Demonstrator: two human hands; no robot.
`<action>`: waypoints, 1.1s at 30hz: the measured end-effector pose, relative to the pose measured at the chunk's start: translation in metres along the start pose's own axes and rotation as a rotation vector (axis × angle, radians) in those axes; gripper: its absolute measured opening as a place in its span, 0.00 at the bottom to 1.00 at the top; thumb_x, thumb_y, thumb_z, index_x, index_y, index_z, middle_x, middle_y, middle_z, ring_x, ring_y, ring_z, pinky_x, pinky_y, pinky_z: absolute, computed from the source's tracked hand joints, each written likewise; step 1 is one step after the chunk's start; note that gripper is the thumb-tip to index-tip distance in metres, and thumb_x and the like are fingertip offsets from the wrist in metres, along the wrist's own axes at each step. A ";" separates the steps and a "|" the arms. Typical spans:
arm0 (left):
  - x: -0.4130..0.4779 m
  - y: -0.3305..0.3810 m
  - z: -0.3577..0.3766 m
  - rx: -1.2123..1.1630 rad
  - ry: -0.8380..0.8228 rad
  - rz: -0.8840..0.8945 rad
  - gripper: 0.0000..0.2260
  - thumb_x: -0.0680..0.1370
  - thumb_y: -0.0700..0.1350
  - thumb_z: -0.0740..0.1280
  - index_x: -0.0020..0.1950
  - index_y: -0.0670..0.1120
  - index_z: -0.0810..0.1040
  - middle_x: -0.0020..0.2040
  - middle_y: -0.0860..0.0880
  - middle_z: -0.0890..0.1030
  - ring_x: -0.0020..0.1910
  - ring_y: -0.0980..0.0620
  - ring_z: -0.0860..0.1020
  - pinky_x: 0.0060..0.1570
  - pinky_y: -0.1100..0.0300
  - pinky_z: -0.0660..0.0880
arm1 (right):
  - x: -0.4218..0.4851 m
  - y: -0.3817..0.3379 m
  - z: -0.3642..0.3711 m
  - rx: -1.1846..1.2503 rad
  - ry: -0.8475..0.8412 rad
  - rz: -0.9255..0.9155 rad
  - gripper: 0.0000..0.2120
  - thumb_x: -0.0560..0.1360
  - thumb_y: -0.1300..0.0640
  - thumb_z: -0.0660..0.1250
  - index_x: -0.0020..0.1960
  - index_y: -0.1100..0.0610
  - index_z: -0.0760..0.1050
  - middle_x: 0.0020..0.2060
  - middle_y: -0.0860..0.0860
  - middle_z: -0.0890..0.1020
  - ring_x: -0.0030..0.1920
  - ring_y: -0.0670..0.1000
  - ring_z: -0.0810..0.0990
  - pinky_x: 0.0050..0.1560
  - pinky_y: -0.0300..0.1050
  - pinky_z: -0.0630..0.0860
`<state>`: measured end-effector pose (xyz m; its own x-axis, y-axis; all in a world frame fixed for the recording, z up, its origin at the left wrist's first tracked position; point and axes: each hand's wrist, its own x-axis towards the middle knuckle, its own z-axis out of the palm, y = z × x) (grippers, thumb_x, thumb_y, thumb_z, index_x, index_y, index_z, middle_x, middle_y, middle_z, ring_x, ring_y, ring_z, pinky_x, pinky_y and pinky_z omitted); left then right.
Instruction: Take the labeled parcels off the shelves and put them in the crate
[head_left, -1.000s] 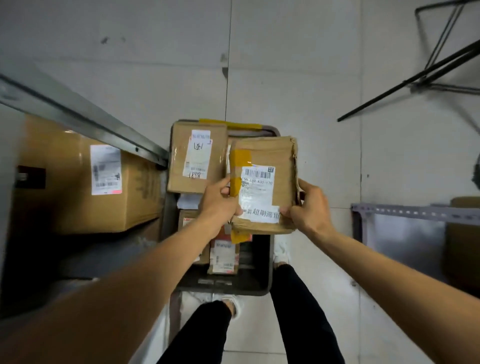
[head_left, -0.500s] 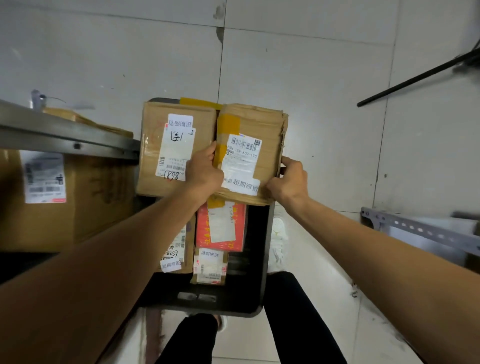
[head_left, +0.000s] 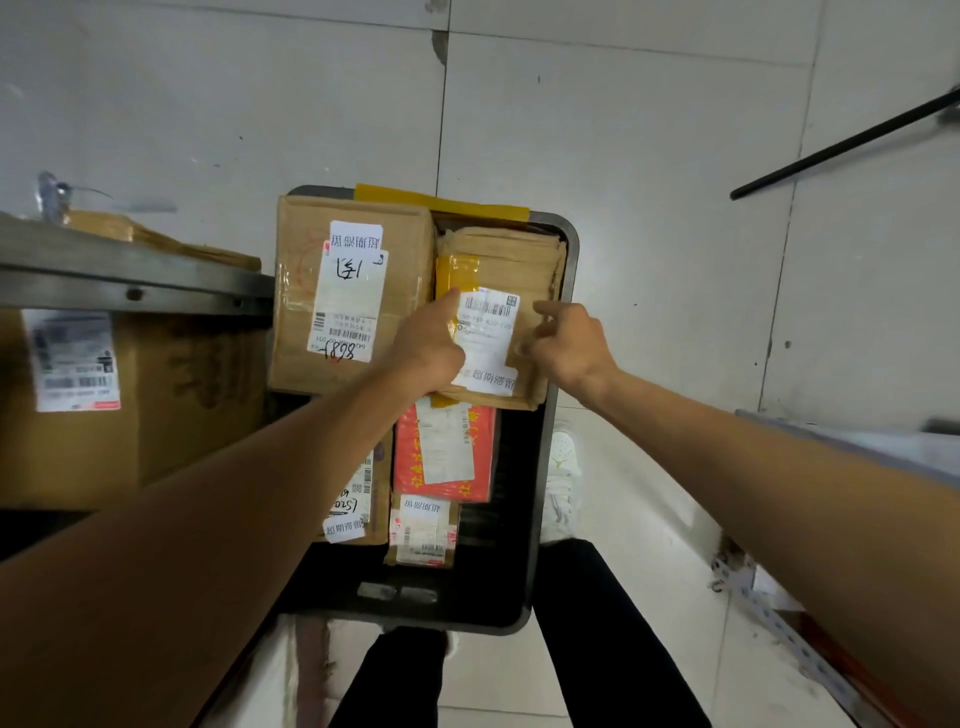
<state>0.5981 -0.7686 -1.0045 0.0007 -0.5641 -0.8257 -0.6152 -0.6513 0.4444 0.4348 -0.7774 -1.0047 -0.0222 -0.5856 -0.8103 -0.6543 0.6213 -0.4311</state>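
Setting down a worn brown parcel (head_left: 498, 260) looks like the step in hand. It lies flat in the far right corner of the crate (head_left: 483, 608), label up, and neither hand grips it. The left hand (head_left: 426, 345) rests on the parcel's left side with one finger stretched along the label and pinches nothing; whether its other fingers are tucked under I cannot tell. The right hand (head_left: 569, 345) hovers over the parcel's right side, fingers loosely parted, holding nothing.

A larger box (head_left: 353, 291) with a handwritten label fills the crate's far left corner, right beside the parcel. Nearer the crate's middle lie a red parcel (head_left: 444, 457) and two smaller labelled ones (head_left: 423, 530) (head_left: 358, 499).

The next move, I judge, calls for lifting both hands clear and turning to the shelf (head_left: 130, 286) left of the crate. A big labelled carton (head_left: 156, 415) sits there under the metal rail. It looks bulky enough to want both hands, and the room left in the crate seems tight for it.

The crate stands on a floor of pale grey tiles (head_left: 649, 208). A white shoe (head_left: 563, 457) is just beside the crate's right wall, a perforated metal strip (head_left: 779, 618) lies further right, and a black rod (head_left: 841, 145) slants beyond the far right corner.
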 end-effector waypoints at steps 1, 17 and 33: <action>-0.004 0.006 -0.003 0.028 0.000 0.006 0.34 0.76 0.29 0.61 0.79 0.50 0.57 0.76 0.46 0.64 0.73 0.47 0.65 0.66 0.56 0.70 | -0.002 -0.005 -0.003 -0.028 -0.012 -0.032 0.29 0.74 0.61 0.70 0.73 0.59 0.66 0.64 0.59 0.74 0.64 0.57 0.74 0.61 0.44 0.71; -0.209 0.199 -0.143 0.485 0.158 0.291 0.27 0.69 0.38 0.75 0.67 0.48 0.74 0.61 0.48 0.76 0.59 0.49 0.75 0.57 0.57 0.75 | -0.197 -0.184 -0.163 -0.846 -0.047 -0.571 0.33 0.71 0.43 0.71 0.70 0.57 0.68 0.62 0.55 0.77 0.60 0.57 0.76 0.57 0.52 0.76; -0.549 0.337 -0.261 0.712 0.444 0.633 0.18 0.67 0.47 0.76 0.55 0.48 0.78 0.48 0.51 0.78 0.51 0.48 0.79 0.53 0.51 0.77 | -0.561 -0.300 -0.314 -0.914 0.458 -0.730 0.35 0.68 0.48 0.72 0.72 0.55 0.66 0.61 0.57 0.77 0.61 0.59 0.76 0.57 0.53 0.76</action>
<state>0.5966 -0.8109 -0.3111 -0.2827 -0.9264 -0.2488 -0.9255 0.1952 0.3247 0.4066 -0.7982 -0.2960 0.4250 -0.8809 -0.2085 -0.9044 -0.4033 -0.1394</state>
